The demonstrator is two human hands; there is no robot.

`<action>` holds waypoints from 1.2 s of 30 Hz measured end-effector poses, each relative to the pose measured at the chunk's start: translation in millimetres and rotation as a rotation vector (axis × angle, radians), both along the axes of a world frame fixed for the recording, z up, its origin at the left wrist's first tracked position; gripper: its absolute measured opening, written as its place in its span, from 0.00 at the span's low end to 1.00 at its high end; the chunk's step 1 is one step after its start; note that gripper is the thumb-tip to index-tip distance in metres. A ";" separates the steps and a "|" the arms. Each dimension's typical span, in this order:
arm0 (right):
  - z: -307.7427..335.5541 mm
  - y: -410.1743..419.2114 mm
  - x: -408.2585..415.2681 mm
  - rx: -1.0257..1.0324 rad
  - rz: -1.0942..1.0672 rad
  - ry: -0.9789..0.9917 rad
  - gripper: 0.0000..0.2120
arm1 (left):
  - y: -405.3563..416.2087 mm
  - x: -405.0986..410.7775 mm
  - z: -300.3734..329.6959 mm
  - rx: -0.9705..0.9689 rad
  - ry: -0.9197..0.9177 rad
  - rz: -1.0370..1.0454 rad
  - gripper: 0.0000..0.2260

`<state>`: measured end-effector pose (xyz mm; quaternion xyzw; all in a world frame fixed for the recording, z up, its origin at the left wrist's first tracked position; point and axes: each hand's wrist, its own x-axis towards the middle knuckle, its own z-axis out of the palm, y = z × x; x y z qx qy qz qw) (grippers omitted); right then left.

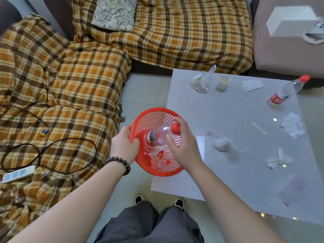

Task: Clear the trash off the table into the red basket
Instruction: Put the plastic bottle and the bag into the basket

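Item: red basket [156, 118], held at the table [228, 109] edge.
Left hand [123, 143] grips its rim; right hand [182, 142] holds a clear red-capped bottle [158, 135] over its opening.

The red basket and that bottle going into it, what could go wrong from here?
1. The left hand holds the red basket by one rim, tilted beside the table; added weight may tip it.
2. The bottle in the right hand enters sideways and could catch the rim.
3. The upright bottle stands near the table's far edge; a reach might knock it off.
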<state>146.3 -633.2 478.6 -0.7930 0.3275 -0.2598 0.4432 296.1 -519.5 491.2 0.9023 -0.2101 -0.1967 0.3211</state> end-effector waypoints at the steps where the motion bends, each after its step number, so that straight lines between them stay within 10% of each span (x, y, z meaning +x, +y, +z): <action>1: -6.6 3.9 4.9 0.010 0.005 0.023 0.22 | -0.7 -0.5 2.8 -0.014 0.002 -0.013 0.17; 21: -53.2 -1.1 18.3 -0.032 -0.257 0.525 0.36 | -8.5 40.3 3.9 -0.011 0.076 -0.188 0.17; 30: -78.5 -63.5 -50.5 0.148 -0.277 0.400 0.29 | -53.4 17.4 -6.8 0.041 -0.003 -0.115 0.15; 36: -135.7 -131.3 -131.2 0.095 -0.286 0.651 0.27 | -96.6 -22.1 -21.8 0.067 -0.030 0.015 0.16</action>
